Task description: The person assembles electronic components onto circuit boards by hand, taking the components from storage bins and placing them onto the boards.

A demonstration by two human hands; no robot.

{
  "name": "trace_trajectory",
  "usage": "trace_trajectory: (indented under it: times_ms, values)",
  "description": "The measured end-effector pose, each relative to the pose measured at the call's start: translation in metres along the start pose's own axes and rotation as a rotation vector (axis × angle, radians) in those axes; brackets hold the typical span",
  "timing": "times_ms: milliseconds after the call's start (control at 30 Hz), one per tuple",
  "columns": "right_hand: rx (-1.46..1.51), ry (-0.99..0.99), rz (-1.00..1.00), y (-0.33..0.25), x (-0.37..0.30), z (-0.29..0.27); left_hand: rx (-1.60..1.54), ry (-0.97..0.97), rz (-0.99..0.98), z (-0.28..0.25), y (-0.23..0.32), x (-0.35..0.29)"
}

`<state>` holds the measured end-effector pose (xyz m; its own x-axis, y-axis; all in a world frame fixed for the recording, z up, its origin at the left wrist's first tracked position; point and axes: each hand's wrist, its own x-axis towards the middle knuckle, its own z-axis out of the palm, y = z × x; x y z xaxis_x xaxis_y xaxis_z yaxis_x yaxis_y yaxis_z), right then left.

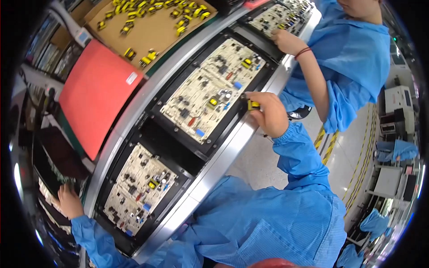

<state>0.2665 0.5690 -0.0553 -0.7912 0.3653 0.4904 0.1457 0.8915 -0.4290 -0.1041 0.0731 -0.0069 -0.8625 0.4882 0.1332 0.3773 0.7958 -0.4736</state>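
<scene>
My right hand (271, 112) is closed in a pinch on a small yellow-and-black transformer (253, 105), over the metal edge of the line beside the middle circuit board panel (196, 91). Two similar transformers (213, 102) stand on that panel. Nearer me, another board panel (134, 196) sits in a black carrier and bears one yellow transformer (153, 183). At the far left my left hand (70, 202) reaches to a dark bin (60, 154) with small pale parts at its edge. Its fingers are bent together; what they hold, if anything, cannot be made out.
Many yellow-and-black transformers lie in a cardboard tray (129, 42) beyond the line. A red sheet (100, 96) lies left of it. At upper right a co-worker's hand (288, 43) works over a third board panel (272, 20). A metal rail (210, 172) borders the carriers.
</scene>
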Motion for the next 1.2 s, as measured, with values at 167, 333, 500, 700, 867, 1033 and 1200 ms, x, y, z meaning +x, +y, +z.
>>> trace_trajectory:
  times_ms: [167,333,500,700,867,1033,1200]
  values:
    - [-0.034,0.036,0.06,0.0,-0.006,0.018,-0.002,0.074,0.007,0.024,-0.033,-0.019]
    - [0.296,0.004,0.7,-0.002,-0.021,0.015,0.09,0.059,0.046,-0.017,0.005,-0.009]
    - [0.378,0.207,0.104,-0.014,-0.036,-0.006,-0.188,0.341,-0.075,-0.014,-0.003,-0.006]
    - [0.992,-0.044,0.432,-0.085,-0.013,0.014,-0.217,0.392,-0.061,-0.005,-0.018,-0.002]
    - [1.481,-0.532,0.551,-0.174,-0.006,0.046,-0.265,0.37,-0.113,0.013,-0.026,-0.008]
    - [1.617,-0.718,0.62,-0.202,-0.007,0.047,-0.189,0.296,-0.135,0.0,-0.022,-0.015]
    - [1.669,-0.748,0.586,-0.215,-0.005,0.042,-0.378,0.186,-0.237,0.005,-0.022,-0.006]
